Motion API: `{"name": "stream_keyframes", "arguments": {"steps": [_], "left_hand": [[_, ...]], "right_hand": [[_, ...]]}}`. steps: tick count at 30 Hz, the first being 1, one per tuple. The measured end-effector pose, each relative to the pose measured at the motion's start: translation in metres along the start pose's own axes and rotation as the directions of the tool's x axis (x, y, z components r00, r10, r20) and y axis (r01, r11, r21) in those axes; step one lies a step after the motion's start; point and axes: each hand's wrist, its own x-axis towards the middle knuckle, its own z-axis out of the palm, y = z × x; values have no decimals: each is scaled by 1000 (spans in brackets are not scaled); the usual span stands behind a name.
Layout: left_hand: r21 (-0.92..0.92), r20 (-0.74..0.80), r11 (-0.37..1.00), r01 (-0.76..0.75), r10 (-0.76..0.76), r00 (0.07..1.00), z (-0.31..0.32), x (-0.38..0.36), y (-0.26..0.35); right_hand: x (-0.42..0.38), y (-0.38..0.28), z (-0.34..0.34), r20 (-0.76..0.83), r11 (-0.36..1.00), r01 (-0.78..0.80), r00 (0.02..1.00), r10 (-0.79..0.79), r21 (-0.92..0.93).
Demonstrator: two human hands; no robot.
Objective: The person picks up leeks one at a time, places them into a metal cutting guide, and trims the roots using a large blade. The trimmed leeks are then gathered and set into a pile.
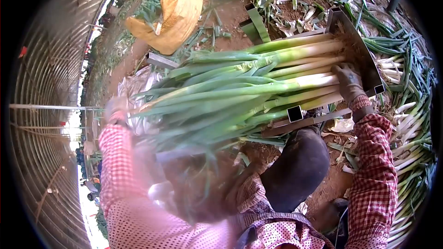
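A thick bundle of long green onions (295,83) lies across a metal frame (364,50), roots toward its upright end plate and green leaves toward the left. My right hand (348,80), in a dirty glove, is closed over the white stalks near the roots. At the far left, my left hand (116,110) is by the leaf tips, smeared by motion, so its fingers cannot be made out. Some leaves on the near side of the bundle are blurred too.
More green onions (408,147) lie in a long row on the right. An orange sack (177,18) sits on the soil beyond the frame, among scattered leaf trimmings (295,0). My knee (300,166) is close below the frame. A ribbed greenhouse wall (46,78) rises at left.
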Motion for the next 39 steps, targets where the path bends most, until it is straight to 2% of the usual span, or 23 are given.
{"name": "stream_keyframes", "arguments": {"steps": [3, 6, 7, 8, 9, 10, 12, 14, 18, 21, 23, 25, 26, 27, 28, 29, 30, 32, 33, 34, 35, 36, 39], "left_hand": [[-260, -71, 893, 368, -398, 915, -3, -38, -79], [-179, -275, 905, 385, -422, 864, -68, -36, -11], [-392, -234, 908, 147, -253, 939, -108, -39, 40], [-512, -260, 846, -149, 13, 966, -119, -30, 77], [-609, -450, 638, -471, 212, 868, -94, -6, 111], [-627, -506, 504, -594, 316, 802, -118, -22, 162], [-527, -469, 571, -630, 423, 776, -115, -25, 226], [-479, -277, 701, -529, 451, 848, -113, -36, 255], [-434, -466, 698, -569, 366, 805, -74, -28, 270], [-675, -281, 648, -352, 215, 935, -60, -20, 273], [-700, -558, 511, -498, 44, 829, -25, 6, 274], [-614, -333, 777, -139, -96, 938, 11, 60, 207], [-917, -114, 392, 67, -421, 900, 14, 67, 177], [-920, -141, 384, 82, -519, 843, 4, 63, 155], [-774, -120, 610, 168, -403, 907, -34, 44, 135], [-610, -388, 787, -96, -191, 901, -80, 11, 142], [-608, -551, 754, -249, -175, 816, -103, -3, 162], [-562, -658, 682, -468, -26, 753, -140, -29, 231], [-458, -732, 516, -724, 242, 636, -150, -42, 262], [-217, -831, 503, -837, 355, 428, -157, -59, 297], [-94, -838, 505, -858, 425, 342, -172, -76, 326], [-60, -832, 494, -867, 455, 317, -170, -73, 351], [-250, -597, 611, -751, 514, 616, -125, -28, 420]], "right_hand": [[4, -3, -9, 89, 999, -40, 995, 40, -4], [6, -5, -7, 121, 993, -98, 989, 88, 71], [4, -3, -3, 55, 996, -68, 996, 64, 64], [2, 1, 5, -6, 998, -41, 999, 41, 52], [-1, 4, 10, -66, 999, -13, 998, 16, 38], [-3, 5, 12, -104, 1000, 8, 994, -9, -5], [-8, 3, 14, -180, 995, 45, 982, -60, -88], [-8, 3, 13, -168, 998, 0, 986, -11, -67], [-6, -3, 11, -111, 999, -40, 993, 41, 14], [-5, -1, 11, -65, 999, -31, 997, 34, 45], [4, 0, 13, -5, 998, -68, 998, 68, 10], [5, -2, 6, 86, 995, -98, 991, 98, -10], [7, -1, 5, 106, 996, -85, 990, 88, -30], [10, -5, -2, 192, 987, -159, 970, 148, 40], [11, -7, -3, 205, 989, -131, 972, 114, 72], [13, -6, -2, 215, 989, -107, 973, 84, 101], [15, 0, -4, 218, 988, -94, 974, 66, 122], [20, 0, -8, 235, 990, -113, 968, 91, 81], [22, 0, -15, 223, 993, -110, 970, 98, 41], [32, -1, -28, 276, 988, -151, 951, 138, 26], [38, 3, -28, 248, 987, -160, 957, 152, 14], [44, 7, -29, 220, 985, -170, 961, 165, 2], [52, 20, -4, 162, 985, -167, 974, 158, 41]]}}
